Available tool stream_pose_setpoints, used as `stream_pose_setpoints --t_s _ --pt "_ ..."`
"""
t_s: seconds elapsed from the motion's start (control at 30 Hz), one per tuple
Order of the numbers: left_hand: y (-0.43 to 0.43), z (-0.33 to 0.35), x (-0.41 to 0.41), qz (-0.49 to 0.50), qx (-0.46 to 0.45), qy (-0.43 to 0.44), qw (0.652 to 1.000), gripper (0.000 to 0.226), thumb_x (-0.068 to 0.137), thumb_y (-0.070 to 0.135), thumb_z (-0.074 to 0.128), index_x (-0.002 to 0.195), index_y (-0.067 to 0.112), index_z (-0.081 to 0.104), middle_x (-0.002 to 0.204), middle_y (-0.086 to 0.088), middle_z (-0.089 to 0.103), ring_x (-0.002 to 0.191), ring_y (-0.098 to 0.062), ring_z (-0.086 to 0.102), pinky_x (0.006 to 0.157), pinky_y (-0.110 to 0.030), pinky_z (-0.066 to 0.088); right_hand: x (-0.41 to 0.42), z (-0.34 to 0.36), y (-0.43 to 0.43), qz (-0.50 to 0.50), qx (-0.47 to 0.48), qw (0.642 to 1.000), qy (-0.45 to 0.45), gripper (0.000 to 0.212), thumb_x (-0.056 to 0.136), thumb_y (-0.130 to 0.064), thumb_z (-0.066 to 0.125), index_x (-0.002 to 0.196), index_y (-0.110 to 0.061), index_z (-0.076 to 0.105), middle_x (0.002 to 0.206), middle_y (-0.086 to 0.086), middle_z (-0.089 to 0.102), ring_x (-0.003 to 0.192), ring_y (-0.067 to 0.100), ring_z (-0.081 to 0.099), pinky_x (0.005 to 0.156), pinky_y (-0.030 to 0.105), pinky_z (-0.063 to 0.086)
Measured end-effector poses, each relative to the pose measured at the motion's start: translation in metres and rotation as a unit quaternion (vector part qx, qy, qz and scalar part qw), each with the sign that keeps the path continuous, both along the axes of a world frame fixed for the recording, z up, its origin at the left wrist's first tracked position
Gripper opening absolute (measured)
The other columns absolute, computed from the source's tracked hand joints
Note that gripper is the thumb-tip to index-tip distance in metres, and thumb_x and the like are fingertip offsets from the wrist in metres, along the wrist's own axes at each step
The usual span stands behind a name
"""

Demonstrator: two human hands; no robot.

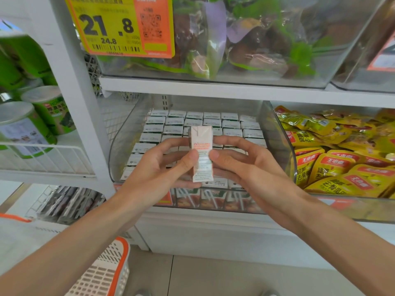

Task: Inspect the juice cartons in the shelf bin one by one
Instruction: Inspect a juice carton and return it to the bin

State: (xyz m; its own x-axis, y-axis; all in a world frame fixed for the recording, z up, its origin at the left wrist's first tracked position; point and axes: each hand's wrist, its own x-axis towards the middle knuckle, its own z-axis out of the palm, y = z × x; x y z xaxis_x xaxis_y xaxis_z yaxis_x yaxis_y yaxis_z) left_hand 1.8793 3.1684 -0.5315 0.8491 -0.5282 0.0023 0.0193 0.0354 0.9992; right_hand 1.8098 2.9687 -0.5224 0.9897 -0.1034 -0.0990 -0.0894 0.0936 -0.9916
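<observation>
Juice carton [202, 153] stands upright above the clear shelf bin [277, 133], pinched between both thumbs and fingers. Left hand [162, 167] and right hand [241, 165] each grip one side, over rows of packed cartons [213, 122].

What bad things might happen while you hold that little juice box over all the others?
The held carton is only pinched by the left hand and right hand; a slack grip might drop it onto the packed cartons below, maybe denting one. The rows look alike, so it may be easy to lose track of which were checked. Putting it back could be fiddly, since the clear bin is tightly filled.
</observation>
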Motion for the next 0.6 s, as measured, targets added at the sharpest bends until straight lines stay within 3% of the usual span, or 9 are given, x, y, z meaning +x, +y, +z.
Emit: stream_pose_setpoints --t_s 0.1,0.17,0.23,0.33,0.4,0.47,0.6 --pt "0.0001 -0.0008 0.0005 0.015 -0.006 0.013 1.000 0.062 0.074 0.047 0.081 0.130 0.029 0.063 0.115 -0.002 0.080 0.097 -0.026 0.080 0.077 -0.032 0.065 0.0005 -0.0043 0.0001 -0.009 -0.058 0.998 -0.020 0.026 0.096 -0.028 0.076 0.121 -0.021 0.073 0.116 -0.003 0.080 0.112 0.014 0.075 0.108 0.037 0.051" --pt "0.0004 -0.0013 0.0008 0.021 -0.013 0.018 1.000 0.057 0.077 0.044 0.079 0.129 0.027 0.063 0.112 -0.004 0.081 0.098 -0.026 0.080 0.076 -0.031 0.065 0.0007 -0.0054 0.0000 -0.025 -0.092 0.995 -0.035 0.018 0.099 -0.026 0.073 0.116 -0.021 0.076 0.114 -0.007 0.080 0.107 0.009 0.075 0.094 0.028 0.057" --pt "0.0008 -0.0013 0.0014 0.022 -0.022 0.021 0.999 0.047 0.084 0.039 0.075 0.127 0.026 0.064 0.109 -0.006 0.081 0.097 -0.026 0.080 0.075 -0.030 0.065 0.0006 -0.0057 -0.0020 -0.038 -0.094 0.994 -0.040 0.016 0.102 -0.023 0.069 0.115 -0.020 0.077 0.110 -0.004 0.081 0.102 0.013 0.076 0.087 0.027 0.060" --pt "0.0028 -0.0025 0.0035 0.034 -0.005 -0.005 0.999 0.034 0.090 0.024 0.073 0.124 0.026 0.065 0.111 0.000 0.081 0.096 -0.023 0.080 0.073 -0.030 0.065 0.0006 -0.0064 -0.0040 -0.025 -0.076 0.996 -0.037 0.021 0.104 -0.021 0.064 0.121 -0.015 0.075 0.109 0.003 0.082 0.107 0.021 0.076 0.095 0.032 0.061" --pt "0.0041 -0.0039 0.0055 0.046 0.006 -0.022 0.999 0.032 0.093 0.016 0.073 0.123 0.025 0.066 0.111 0.003 0.081 0.095 -0.022 0.080 0.071 -0.029 0.065 -0.0003 -0.0054 -0.0022 -0.006 -0.066 0.997 -0.040 0.024 0.100 -0.025 0.068 0.122 -0.016 0.075 0.110 0.002 0.081 0.106 0.018 0.076 0.092 0.028 0.061" --pt "0.0046 -0.0052 0.0071 0.051 0.008 -0.027 0.998 0.031 0.094 0.015 0.072 0.123 0.026 0.067 0.109 0.005 0.081 0.094 -0.022 0.080 0.070 -0.028 0.065 -0.0013 -0.0053 -0.0014 0.004 -0.084 0.995 -0.051 0.028 0.094 -0.026 0.076 0.121 -0.018 0.076 0.111 -0.001 0.081 0.107 0.012 0.076 0.091 0.023 0.059" --pt "0.0041 -0.0071 0.0076 0.045 0.011 -0.032 0.998 0.031 0.096 0.015 0.071 0.124 0.029 0.070 0.110 0.007 0.080 0.097 -0.020 0.079 0.071 -0.028 0.065 -0.0021 -0.0067 -0.0037 0.002 -0.113 0.992 -0.062 0.032 0.091 -0.020 0.081 0.122 -0.020 0.076 0.113 -0.002 0.080 0.110 0.013 0.075 0.098 0.031 0.060"
